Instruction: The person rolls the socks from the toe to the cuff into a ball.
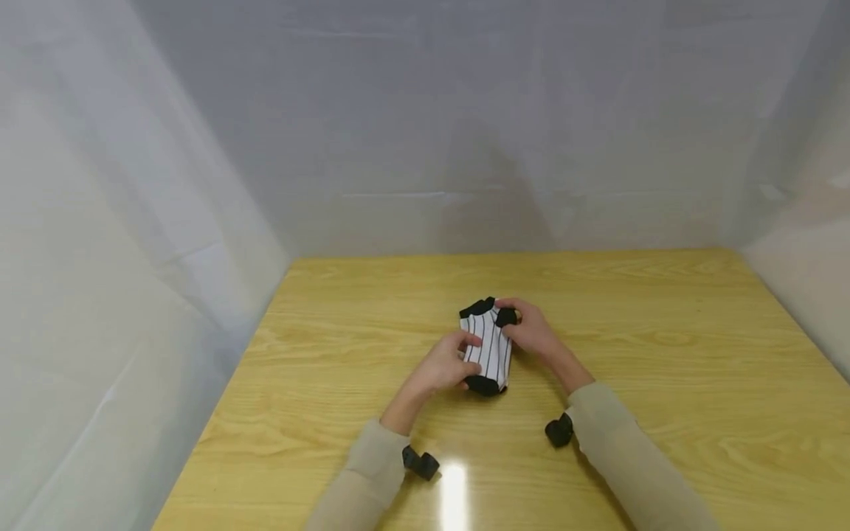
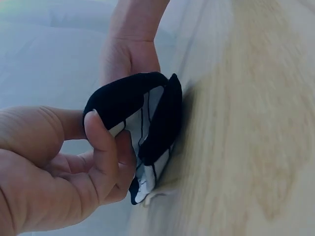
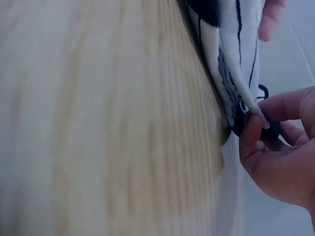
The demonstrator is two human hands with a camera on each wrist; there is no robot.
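A folded white sock with thin black stripes and black toe and cuff parts (image 1: 488,345) lies in the middle of the wooden table (image 1: 664,369). My left hand (image 1: 446,363) pinches its near black end, thumb on top, as the left wrist view shows on the sock (image 2: 147,123). My right hand (image 1: 531,328) pinches the far black part of the sock (image 3: 236,73) between thumb and fingers (image 3: 253,135). Both hands sit on either side of the sock, which stays low on the table.
White sheeting (image 1: 199,221) walls the table on the left, back and right. A black wrist-camera mount shows at each sleeve (image 1: 420,463) (image 1: 559,430). Bare wood lies all round the sock.
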